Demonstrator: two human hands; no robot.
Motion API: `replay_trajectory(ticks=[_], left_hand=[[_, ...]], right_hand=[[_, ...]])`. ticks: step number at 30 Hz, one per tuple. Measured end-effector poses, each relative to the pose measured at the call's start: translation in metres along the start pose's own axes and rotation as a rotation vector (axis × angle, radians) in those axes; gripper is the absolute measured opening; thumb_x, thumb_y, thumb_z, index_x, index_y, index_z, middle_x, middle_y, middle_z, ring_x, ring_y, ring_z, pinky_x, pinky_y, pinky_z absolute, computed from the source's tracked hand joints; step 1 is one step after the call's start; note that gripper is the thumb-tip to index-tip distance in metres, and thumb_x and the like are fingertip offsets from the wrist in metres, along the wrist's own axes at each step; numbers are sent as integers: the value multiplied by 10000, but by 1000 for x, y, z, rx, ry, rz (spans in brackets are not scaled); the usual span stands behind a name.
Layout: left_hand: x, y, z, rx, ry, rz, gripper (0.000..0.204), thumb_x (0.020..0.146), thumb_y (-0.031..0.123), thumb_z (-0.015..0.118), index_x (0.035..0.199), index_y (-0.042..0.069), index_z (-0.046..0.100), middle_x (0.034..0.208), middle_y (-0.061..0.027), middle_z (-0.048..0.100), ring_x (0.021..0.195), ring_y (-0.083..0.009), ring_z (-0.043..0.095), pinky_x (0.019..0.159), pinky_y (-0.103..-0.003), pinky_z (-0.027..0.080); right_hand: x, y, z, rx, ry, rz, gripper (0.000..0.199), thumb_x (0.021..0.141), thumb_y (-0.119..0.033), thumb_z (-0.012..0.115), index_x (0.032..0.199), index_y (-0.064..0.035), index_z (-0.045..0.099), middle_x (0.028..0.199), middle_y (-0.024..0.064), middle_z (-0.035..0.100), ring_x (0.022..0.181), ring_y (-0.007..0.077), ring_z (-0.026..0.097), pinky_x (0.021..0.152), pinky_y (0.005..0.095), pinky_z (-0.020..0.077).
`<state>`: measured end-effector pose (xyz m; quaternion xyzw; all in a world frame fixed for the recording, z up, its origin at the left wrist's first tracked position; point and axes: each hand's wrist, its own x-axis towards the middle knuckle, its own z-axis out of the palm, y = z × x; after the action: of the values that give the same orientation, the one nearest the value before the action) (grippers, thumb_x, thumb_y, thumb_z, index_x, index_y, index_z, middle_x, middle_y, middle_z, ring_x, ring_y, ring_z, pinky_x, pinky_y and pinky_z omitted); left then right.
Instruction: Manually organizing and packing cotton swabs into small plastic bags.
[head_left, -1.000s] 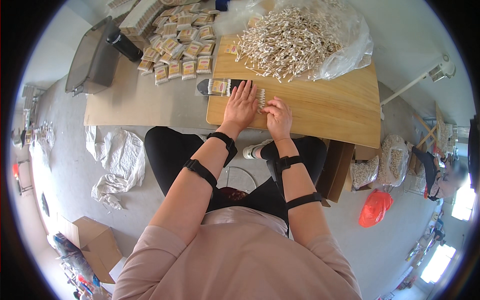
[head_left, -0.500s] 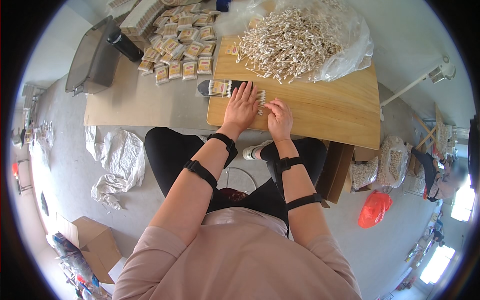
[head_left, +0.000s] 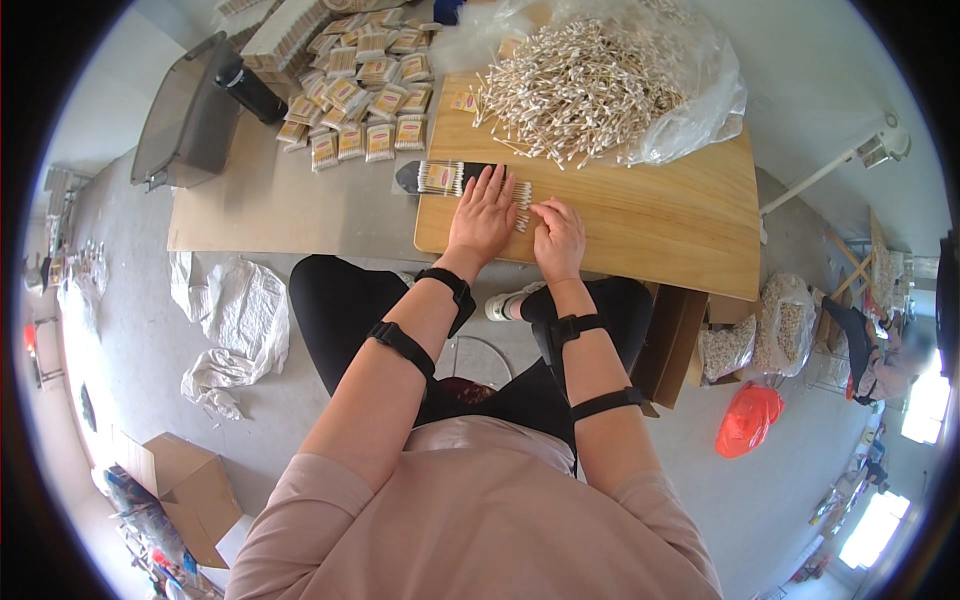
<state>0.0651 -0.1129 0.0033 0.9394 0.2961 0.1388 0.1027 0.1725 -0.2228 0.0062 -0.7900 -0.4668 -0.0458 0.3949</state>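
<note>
My left hand [head_left: 483, 212] lies flat with its fingers stretched out, over a row of cotton swabs [head_left: 523, 205] whose white tips show past its right side. Close to those tips, my right hand [head_left: 558, 240] is closed, fingers curled and thumb side toward the row. Whether something small is between its fingertips is hidden. Left of my left hand, a clear packet of cotton swabs [head_left: 440, 177] with a yellow label rests on a dark flat tool [head_left: 408, 177] with a rounded end. Part of this tool is under my left hand.
A large heap of loose cotton swabs [head_left: 585, 85] lies in a clear plastic bag [head_left: 705, 110] on the wooden board [head_left: 650, 215]. Finished-looking swab packets [head_left: 380, 100] are piled at the far left. A black bottle [head_left: 250, 92] stands beside a grey bin [head_left: 185, 120].
The lower swabs have shifted a little beside my left hand, and more tips show in the row. My right hand has barely moved; my left stays flat in place.
</note>
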Motion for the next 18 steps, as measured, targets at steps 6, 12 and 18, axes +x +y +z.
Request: replay_trajectory(ticks=[6,12,18], left_hand=[[1,2,2,15,16,7,528,993,340,370,1461,96,372,1542,-114,309,1437,-263,259,1182,-411,170],[0,0,2,5,25,6,529,991,340,380,1460,96,374,1541,-116,310,1432,-273,267,1180,-415,176],[0,0,2,10,27,14,530,987,337,384,1459,94,376,1539,-120,312,1433,-274,265,1180,-417,176]], right_hand=[[-2,5,-1,-7,-27,-6,257,741,-42,567,933,-126,717,1042,28,638,1045,246,582,941,399,432],[2,-4,-1,-76,-21,14,259,758,-64,570,969,-130,705,1061,21,626,1033,246,574,932,400,432],[1,1,0,-65,-39,5,278,774,-82,569,1012,-137,703,1075,25,619,1038,244,569,937,399,428]])
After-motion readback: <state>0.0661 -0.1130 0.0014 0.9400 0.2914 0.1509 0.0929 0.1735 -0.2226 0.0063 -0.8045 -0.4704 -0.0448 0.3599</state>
